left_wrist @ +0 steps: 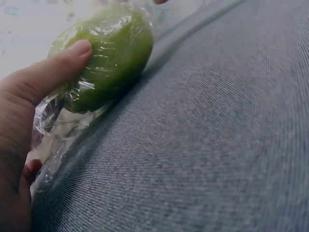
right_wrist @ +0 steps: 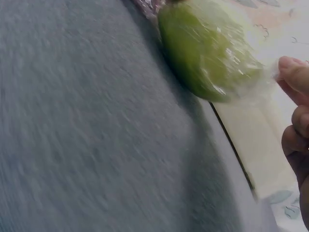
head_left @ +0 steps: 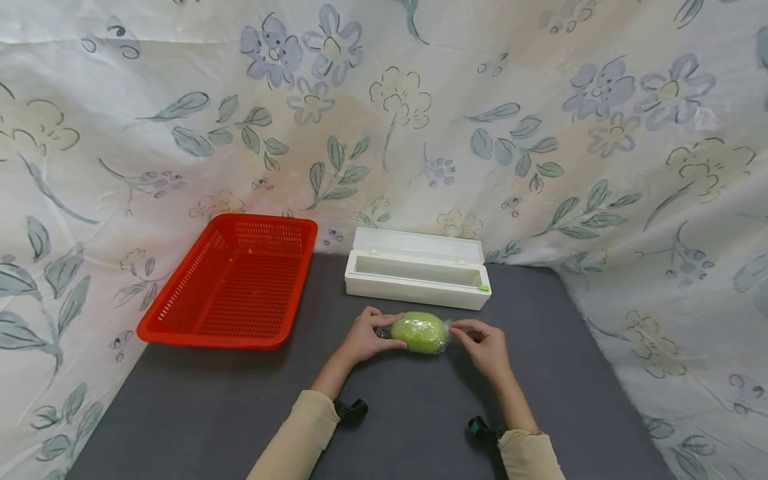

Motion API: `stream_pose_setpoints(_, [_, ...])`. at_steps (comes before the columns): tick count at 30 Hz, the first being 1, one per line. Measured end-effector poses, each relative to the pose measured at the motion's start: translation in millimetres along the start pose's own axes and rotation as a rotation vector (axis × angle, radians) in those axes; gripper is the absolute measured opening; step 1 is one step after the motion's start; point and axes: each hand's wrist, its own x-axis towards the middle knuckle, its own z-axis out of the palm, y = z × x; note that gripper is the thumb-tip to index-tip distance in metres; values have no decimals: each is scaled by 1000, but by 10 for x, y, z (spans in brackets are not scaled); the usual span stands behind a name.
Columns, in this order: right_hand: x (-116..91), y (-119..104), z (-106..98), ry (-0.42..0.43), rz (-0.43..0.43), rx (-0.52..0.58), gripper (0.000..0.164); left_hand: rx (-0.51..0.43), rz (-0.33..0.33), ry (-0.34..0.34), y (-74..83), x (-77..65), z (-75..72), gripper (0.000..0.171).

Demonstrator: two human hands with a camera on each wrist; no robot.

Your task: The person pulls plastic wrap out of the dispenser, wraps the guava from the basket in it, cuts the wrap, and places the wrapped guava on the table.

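A smooth green fruit (head_left: 420, 332), oval like a mango, lies on the dark grey table, wrapped in clear cling film (right_wrist: 248, 89). My left hand (head_left: 367, 337) holds its left end, the thumb pressing on the green side in the left wrist view. Bunched film (left_wrist: 53, 130) gathers below that thumb, by the palm. On the other end, my right hand (head_left: 485, 343) pinches a twist of the film between thumb and forefinger, apart from the fruit itself. In the right wrist view the film stretches from the fruit to those fingertips (right_wrist: 289, 67).
Behind the fruit stands a long white box (head_left: 414, 291) with its lid (head_left: 420, 245) raised and a small green piece at its right front corner. A red perforated basket (head_left: 225, 341) sits at the back left. Floral cloth (head_left: 396, 147) hangs around the table (head_left: 414, 427).
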Motion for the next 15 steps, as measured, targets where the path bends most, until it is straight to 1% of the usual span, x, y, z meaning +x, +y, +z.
stream_pose_setpoints(2, [-3, -11, 56, 17, -43, 7, 14, 6, 12, -7, 15, 1, 9, 69])
stream_pose_setpoints(5, [-3, -19, 118, 11, -100, 19, 17, 27, 34, -10, 21, 7, 17, 70])
stream_pose_setpoints(7, [4, -19, 145, -4, -111, 46, 16, 38, 46, -8, 24, 14, 12, 70])
stream_pose_setpoints(10, [21, -4, 182, -1, -78, 82, 21, 44, 49, -7, 17, 24, -2, 71])
stream_pose_setpoints(12, [25, 10, 210, 18, -34, 76, 26, 41, 50, -6, 13, 27, -10, 71])
stream_pose_setpoints(15, [5, 22, 262, 37, 9, 25, 28, 35, 38, -7, -1, 25, -16, 71])
